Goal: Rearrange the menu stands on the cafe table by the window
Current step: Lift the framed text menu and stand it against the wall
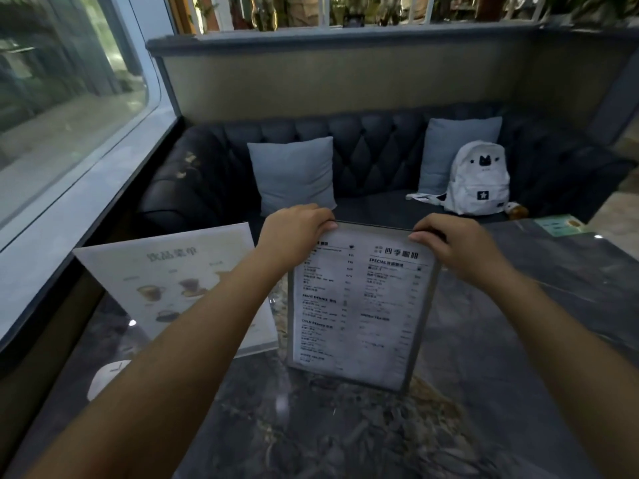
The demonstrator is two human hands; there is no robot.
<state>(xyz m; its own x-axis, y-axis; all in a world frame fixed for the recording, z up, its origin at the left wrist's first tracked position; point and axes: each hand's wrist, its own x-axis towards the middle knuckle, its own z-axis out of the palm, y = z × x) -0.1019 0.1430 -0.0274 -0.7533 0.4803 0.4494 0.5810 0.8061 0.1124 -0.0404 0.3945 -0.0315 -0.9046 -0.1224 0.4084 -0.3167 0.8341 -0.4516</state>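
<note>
A text menu stand with a grey frame stands upright in the middle of the dark marble table. My left hand grips its top left corner and my right hand grips its top right corner. To its left, nearer the window, a second clear stand with pictures of drinks stands on the table, partly hidden behind my left forearm. The two stands are close together, and I cannot tell whether they touch.
A white rounded object lies at the table's left edge. A green card lies at the far right corner. Behind the table is a dark tufted sofa with two grey cushions and a white backpack. The window runs along the left.
</note>
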